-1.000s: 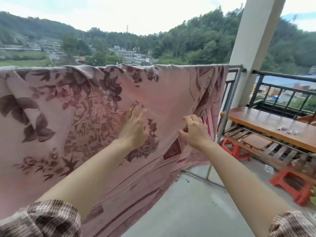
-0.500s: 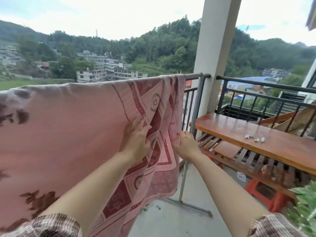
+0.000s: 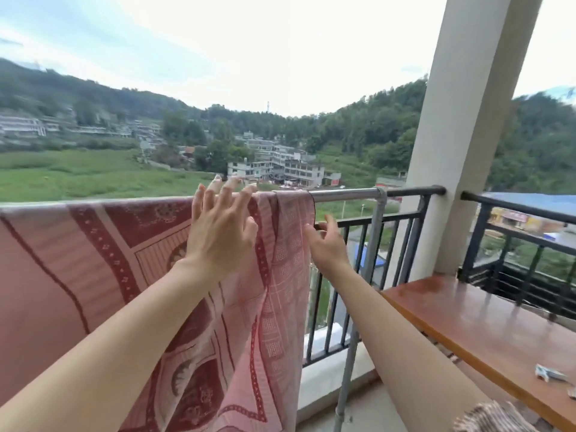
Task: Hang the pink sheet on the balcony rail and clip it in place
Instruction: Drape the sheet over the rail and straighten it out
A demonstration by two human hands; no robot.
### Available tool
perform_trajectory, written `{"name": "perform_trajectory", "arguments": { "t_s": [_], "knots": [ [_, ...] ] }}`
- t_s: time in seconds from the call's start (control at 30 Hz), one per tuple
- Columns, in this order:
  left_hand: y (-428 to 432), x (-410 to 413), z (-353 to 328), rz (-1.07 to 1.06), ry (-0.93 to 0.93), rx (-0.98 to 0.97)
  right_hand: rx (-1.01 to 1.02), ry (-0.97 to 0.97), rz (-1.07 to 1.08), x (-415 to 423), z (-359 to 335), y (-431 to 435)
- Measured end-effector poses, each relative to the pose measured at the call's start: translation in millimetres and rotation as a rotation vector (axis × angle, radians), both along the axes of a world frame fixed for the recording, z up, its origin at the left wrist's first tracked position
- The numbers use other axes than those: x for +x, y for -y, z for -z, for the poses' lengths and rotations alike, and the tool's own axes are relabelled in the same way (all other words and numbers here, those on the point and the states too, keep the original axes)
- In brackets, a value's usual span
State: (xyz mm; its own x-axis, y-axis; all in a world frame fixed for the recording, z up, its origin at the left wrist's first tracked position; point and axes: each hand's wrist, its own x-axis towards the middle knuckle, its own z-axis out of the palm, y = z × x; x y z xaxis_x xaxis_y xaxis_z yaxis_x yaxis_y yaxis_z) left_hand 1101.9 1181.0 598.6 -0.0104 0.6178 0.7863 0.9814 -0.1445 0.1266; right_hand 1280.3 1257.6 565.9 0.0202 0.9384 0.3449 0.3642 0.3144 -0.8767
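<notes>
The pink sheet point(image 3: 93, 260), with dark red floral borders, hangs over the silver rail point(image 3: 346, 195) and drapes toward the floor. My left hand point(image 3: 221, 232) rests flat on the sheet just below the rail, fingers spread and fingertips reaching the top fold. At the sheet's right hanging edge is my right hand point(image 3: 327, 247); its fingertips touch the cloth and the thumb is raised apart from them. Small clips point(image 3: 554, 376) lie on the wooden table point(image 3: 467, 322) at the lower right, away from both hands.
A black balcony railing point(image 3: 414, 238) stands behind the silver rail, whose upright post point(image 3: 361, 307) runs down to the floor. A thick white column point(image 3: 467, 135) rises right of the sheet. The wooden table sits against the railing on the right.
Both hands moved up the sheet, the left from its middle to the top fold at the rail. The right hand loosened from the edge. The view tilted upward.
</notes>
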Motion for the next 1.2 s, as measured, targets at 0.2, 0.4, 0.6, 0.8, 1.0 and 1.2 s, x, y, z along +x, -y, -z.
{"name": "perform_trajectory", "arguments": {
  "t_s": [0.2,0.4,0.6,0.8,1.0,1.2],
  "knots": [
    [-28.9,27.8,-10.3,-0.233,0.046,-0.059,-0.045,-0.297,-0.258,8.3,-33.5,-31.7],
    [-46.1,33.3,0.6,-0.243,0.114,0.103,-0.297,-0.193,-0.396,12.4,-62.4,-47.1],
    [-46.2,31.4,-5.9,-0.248,0.137,0.097,-0.296,-0.325,-0.496,20.0,-93.2,-66.6],
    [-46.4,28.0,-15.1,-0.324,0.197,0.064,-0.081,-0.713,-0.541,66.2,-88.3,-99.6],
    [-47.3,29.1,-23.5,-0.488,0.324,0.001,0.025,-1.165,-1.014,154.9,-66.9,-105.9],
    [-59.0,84.9,-14.1,-0.596,0.447,0.057,-0.585,-0.005,-1.328,183.6,55.2,-118.8]
  ]
}}
